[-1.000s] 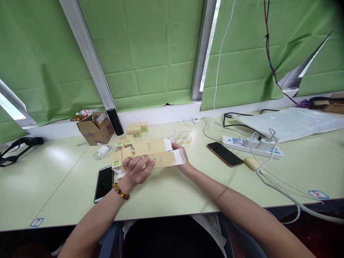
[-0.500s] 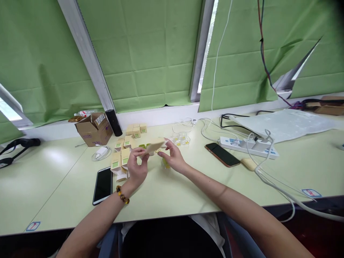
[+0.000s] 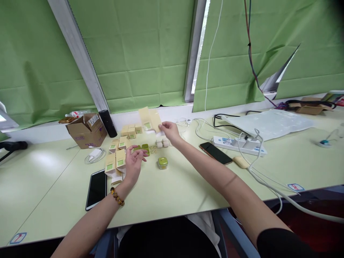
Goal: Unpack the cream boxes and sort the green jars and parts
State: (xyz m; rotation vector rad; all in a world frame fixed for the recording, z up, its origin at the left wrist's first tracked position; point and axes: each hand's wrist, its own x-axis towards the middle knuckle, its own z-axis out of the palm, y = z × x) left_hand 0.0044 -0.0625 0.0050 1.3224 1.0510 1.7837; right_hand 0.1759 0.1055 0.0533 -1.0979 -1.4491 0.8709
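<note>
My right hand pinches a small beige carton, which is raised above the table and blurred by motion; a green label shows on it. My left hand is held over the table with its fingers apart and nothing in them. Close to its fingertips lie green lids and several tiny yellowish pieces. A small clear container with a green lid stands upright between my forearms. Beneath my right hand sit small pale pieces, too blurred to name. Beige boxes with green labels stand left of my left hand.
More beige boxes stand at the back. At left are a white-edged phone, a charger, a brown cardboard box and a black cylinder. Another phone, a power strip and loose cables lie right.
My right hand has lifted the carton up and away from my left hand, which has let go of it and opened. The green-lidded container is now fully in sight.
</note>
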